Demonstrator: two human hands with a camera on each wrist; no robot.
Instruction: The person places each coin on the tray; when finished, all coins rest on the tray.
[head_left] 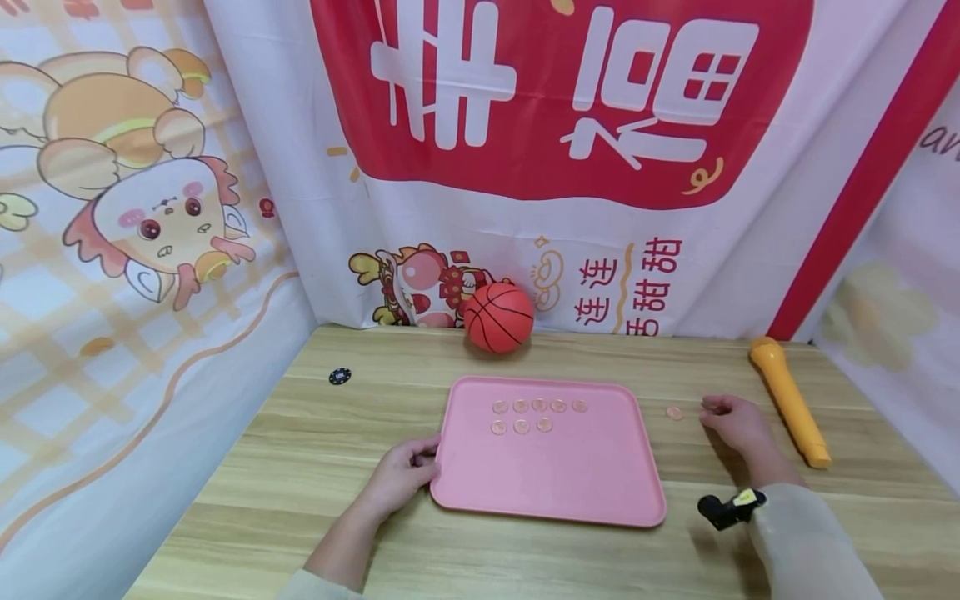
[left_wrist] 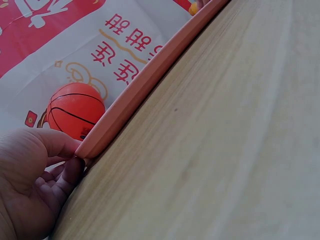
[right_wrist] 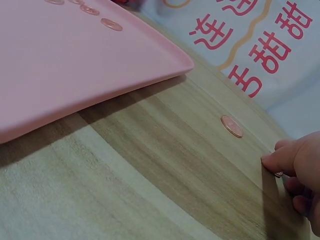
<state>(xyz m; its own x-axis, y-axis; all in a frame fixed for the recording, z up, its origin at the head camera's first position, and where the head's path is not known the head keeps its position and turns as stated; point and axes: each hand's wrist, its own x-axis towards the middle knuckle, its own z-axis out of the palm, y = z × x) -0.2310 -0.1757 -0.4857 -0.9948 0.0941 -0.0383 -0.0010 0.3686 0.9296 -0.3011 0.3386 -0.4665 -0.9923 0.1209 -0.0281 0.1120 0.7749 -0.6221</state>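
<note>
My left hand pinches the left rim of a pink tray between thumb and fingers. In the left wrist view, the tray's edge runs away from those fingertips, close over the table. Copper-coloured coins lie flat on the tray in two rows, several at the back and three in front. Right of the tray, my right hand is down at the tabletop, thumb and fingers pinching a coin mostly hidden beneath them. Another coin lies on the wood between that hand and the tray.
A red toy basketball sits behind the tray against the printed cloth. A black chip lies at the back left of the wooden table. An orange microphone-shaped object lies right of my right hand.
</note>
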